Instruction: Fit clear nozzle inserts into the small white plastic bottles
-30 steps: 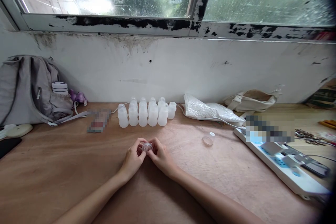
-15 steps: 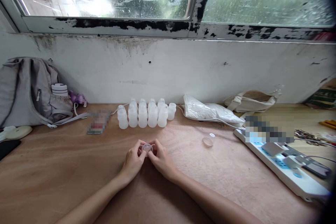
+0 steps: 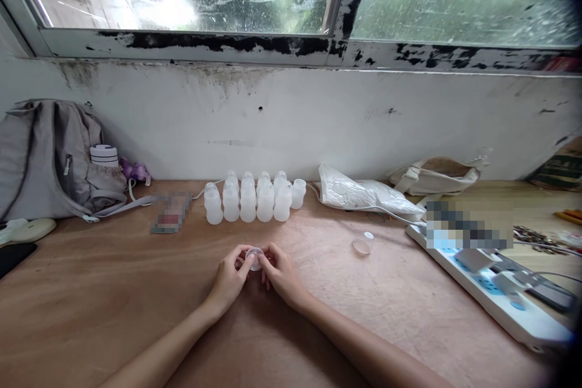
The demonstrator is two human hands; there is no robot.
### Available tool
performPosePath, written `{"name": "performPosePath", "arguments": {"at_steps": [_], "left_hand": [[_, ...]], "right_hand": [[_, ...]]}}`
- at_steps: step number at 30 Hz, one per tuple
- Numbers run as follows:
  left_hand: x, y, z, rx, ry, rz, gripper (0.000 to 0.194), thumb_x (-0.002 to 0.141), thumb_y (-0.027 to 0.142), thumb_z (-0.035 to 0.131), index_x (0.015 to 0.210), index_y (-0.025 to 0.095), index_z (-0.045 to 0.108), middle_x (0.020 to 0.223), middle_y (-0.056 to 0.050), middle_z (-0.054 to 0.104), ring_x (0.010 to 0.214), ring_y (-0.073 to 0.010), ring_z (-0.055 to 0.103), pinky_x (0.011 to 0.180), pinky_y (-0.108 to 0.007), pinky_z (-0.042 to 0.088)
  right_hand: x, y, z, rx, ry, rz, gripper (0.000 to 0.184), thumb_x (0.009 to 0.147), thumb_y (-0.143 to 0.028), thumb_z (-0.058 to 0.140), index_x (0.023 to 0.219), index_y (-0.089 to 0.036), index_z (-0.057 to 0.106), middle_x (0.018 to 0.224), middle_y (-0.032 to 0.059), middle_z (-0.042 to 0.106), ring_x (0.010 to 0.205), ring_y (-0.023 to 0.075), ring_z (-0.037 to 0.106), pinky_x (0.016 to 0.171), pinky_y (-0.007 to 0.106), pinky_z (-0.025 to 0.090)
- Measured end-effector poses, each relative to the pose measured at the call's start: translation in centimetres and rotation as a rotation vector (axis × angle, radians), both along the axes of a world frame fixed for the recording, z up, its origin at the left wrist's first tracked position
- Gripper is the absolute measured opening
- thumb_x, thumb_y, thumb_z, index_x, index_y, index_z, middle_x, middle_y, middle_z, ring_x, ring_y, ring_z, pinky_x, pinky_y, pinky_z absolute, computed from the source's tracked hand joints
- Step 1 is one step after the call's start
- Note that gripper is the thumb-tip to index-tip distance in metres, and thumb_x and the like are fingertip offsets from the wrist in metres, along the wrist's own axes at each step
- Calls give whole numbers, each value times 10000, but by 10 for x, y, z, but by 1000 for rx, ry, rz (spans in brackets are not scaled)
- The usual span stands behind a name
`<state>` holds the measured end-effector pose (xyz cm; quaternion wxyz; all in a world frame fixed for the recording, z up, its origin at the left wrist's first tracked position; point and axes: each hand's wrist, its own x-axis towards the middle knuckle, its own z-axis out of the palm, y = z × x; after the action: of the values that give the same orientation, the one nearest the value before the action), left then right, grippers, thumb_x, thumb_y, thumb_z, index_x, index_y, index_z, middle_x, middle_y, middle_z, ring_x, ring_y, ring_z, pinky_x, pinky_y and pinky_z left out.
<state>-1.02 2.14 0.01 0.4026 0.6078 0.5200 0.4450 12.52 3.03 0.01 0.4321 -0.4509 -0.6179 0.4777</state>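
Between my two hands is a small round clear plastic cap (image 3: 255, 259), held just above the table (image 3: 136, 291). My left hand (image 3: 233, 273) grips its left side, thumb on the near face and fingers behind. From the other side my right hand (image 3: 279, 273) pinches it with thumb and forefinger. Parts of the cap's edge are hidden by my fingers. Beyond my hands stand several frosted white plastic bottles (image 3: 248, 203) in rows, most with clear tops. To the right lie a clear round ring or lid (image 3: 361, 247) and a small white disc (image 3: 368, 235).
A grey backpack (image 3: 50, 157) leans at the far left, with a pixelated flat item (image 3: 171, 212) beside it. By the wall lie a white plastic packet (image 3: 350, 189) and a beige bag (image 3: 436, 174). A power strip (image 3: 491, 303) with plugs and cables runs along the right.
My right hand's fingers have shifted slightly around the cap, and its lower fingers now hang more visibly below. The cap stays between both hands; the view has moved very little.
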Motion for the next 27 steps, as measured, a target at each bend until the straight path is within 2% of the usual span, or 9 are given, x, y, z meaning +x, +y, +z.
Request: {"name": "performPosePath", "arguments": {"at_steps": [4, 7, 13, 20, 27], "left_hand": [[0, 1, -1, -36, -41, -11, 309, 797, 412, 457, 914, 159, 588, 651, -8, 586, 501, -112, 508, 419, -188, 383], [0, 1, -2, -35, -46, -18, 314, 801, 422, 449, 911, 159, 582, 669, -13, 589, 514, -120, 520, 403, -187, 381], [2, -2, 0, 7, -3, -12, 251, 817, 398, 436, 824, 175, 549, 671, -4, 599, 563, -131, 556, 497, -213, 421], [2, -3, -1, 16, 67, -10, 212, 843, 367, 399, 801, 190, 508, 638, 18, 564, 558, -123, 542, 528, -215, 412], [2, -4, -3, 50, 137, -4, 185, 843, 342, 396, 785, 190, 486, 684, 4, 564, 602, -132, 540, 559, -222, 408]], "right_hand": [[0, 0, -2, -10, 48, 5, 271, 809, -416, 484, 823, -153, 550, 512, -34, 539, 368, 88, 499, 349, 188, 398], [0, 0, -2, 4, 39, 12, 290, 806, -416, 491, 883, -149, 574, 517, -31, 543, 377, 90, 503, 366, 195, 412], [-1, 0, -1, 4, -4, -11, 276, 806, -397, 488, 803, -140, 587, 482, -33, 512, 357, 85, 467, 340, 188, 378], [-1, -1, 2, 61, -53, -26, 262, 814, -375, 485, 706, -154, 573, 462, -33, 495, 364, 85, 447, 360, 193, 354], [0, 1, -2, 78, -91, -28, 211, 807, -324, 492, 688, -159, 547, 544, -11, 542, 415, 83, 464, 388, 189, 356]]}}
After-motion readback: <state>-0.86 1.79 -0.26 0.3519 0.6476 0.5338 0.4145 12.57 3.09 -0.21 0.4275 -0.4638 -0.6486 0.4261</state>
